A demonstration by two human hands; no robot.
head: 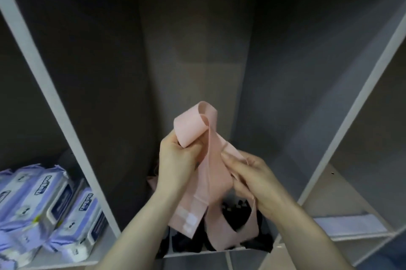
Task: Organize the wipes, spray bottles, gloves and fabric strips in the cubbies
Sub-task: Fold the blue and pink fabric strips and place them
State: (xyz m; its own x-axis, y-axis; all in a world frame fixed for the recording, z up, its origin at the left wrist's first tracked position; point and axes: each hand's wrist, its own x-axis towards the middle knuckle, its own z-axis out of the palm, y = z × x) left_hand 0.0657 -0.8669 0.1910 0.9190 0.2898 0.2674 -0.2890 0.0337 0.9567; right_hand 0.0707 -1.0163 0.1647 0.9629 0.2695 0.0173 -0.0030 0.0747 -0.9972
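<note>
Strip (208, 160): soft pink woven band, looped and folded flat | left hand (178, 164) fisted on its top loop, right hand (252, 179) pinching a lower fold, held before middle cubby (197, 50) | dark items (237, 210) on that floor | left cubby: glossy lilac wipes (50, 210) stacked | middle cubby open above.

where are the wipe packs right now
In the head view, the wipe packs sit stacked in the left cubby, lower left, beside the divider.
</note>
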